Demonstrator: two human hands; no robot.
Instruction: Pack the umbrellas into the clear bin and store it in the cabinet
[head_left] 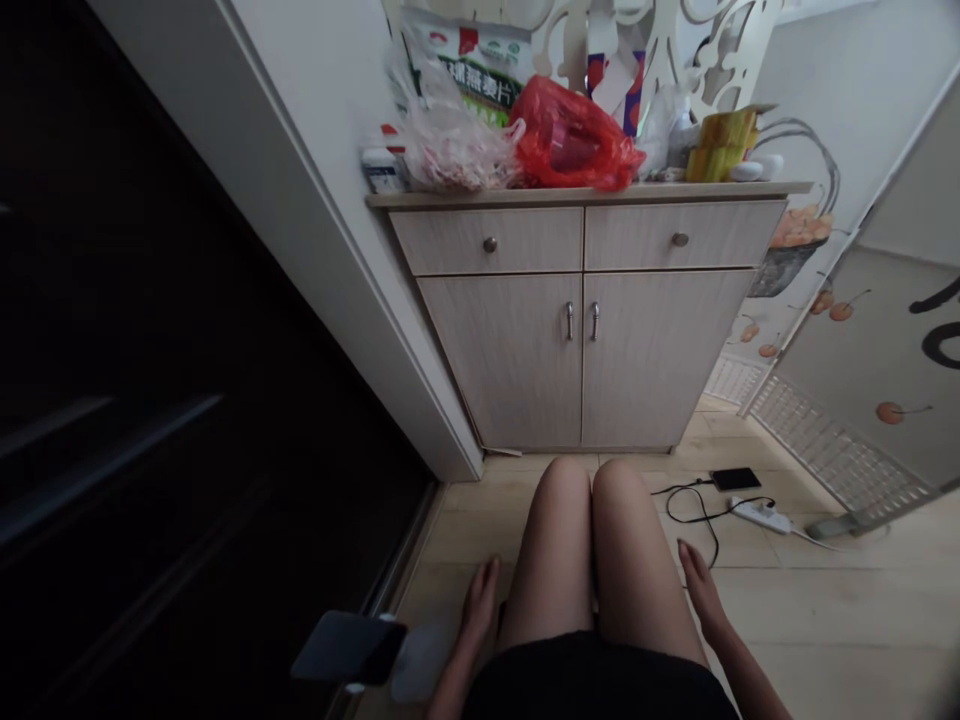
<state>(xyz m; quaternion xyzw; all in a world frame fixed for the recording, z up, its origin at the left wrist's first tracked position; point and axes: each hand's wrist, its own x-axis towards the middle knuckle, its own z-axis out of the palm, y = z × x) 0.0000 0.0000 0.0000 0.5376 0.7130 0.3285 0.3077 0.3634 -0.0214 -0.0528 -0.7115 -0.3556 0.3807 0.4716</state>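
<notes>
Seen from above, my left hand (pixel 478 603) hangs beside my left thigh (pixel 553 545) with its fingers loose, holding nothing. My right hand (pixel 702 588) hangs in the same way beside my right thigh (pixel 637 545), empty, above the tiled floor (pixel 810 610). Close to my left hand lie a dark smartphone (pixel 349 648) and a pale translucent sheet (pixel 422 655). What supports the smartphone is hidden. Black shorts (pixel 592 685) cover the tops of my legs.
A pale wood-grain cabinet (pixel 585 330) stands ahead, with a red plastic bag (pixel 570 138) and other packages on top. A black phone (pixel 735 479) and a white power strip (pixel 761 516) lie on the floor with black cables. A dark door (pixel 172 300) fills the left.
</notes>
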